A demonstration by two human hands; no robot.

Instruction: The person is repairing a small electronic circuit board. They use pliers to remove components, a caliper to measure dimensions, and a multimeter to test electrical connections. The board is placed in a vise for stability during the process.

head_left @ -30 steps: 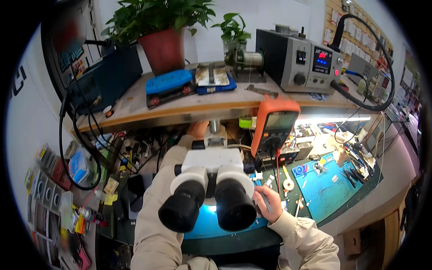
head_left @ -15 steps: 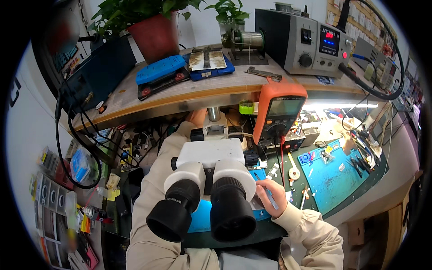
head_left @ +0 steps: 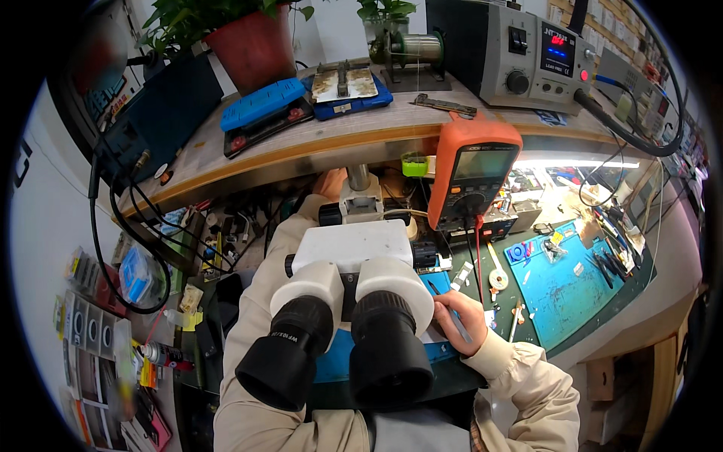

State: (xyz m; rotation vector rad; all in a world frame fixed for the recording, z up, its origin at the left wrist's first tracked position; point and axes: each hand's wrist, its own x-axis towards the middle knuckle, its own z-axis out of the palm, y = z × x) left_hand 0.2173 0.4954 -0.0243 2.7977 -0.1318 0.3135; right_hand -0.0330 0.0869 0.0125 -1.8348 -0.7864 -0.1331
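A white stereo microscope [head_left: 354, 242] with two black eyepieces stands in front of me. My right hand [head_left: 465, 322] is beside its right eyepiece, fingers closed round a slim grey tool [head_left: 456, 325]; whether it is tweezers or a pen-like tool I cannot make out. My left arm reaches along the microscope's left side. Behind it, my left hand [head_left: 330, 182] shows only in part near the metal post [head_left: 358, 178], its fingers hidden. Under the microscope a blue mat [head_left: 334, 360] shows; whatever lies below the lens is covered by the microscope.
An orange multimeter [head_left: 476, 172] leans at the shelf's edge. Right of my hand lie a roll of tape [head_left: 498, 279] and a blue work mat [head_left: 568, 297] with pliers [head_left: 606, 265]. The shelf [head_left: 301, 147] above bears a soldering station [head_left: 527, 64], a solder spool [head_left: 419, 49] and plants.
The whole view has shifted slightly, with the shelf things a little higher. My right hand stays by the eyepiece with the slim tool, and my left hand remains behind the microscope.
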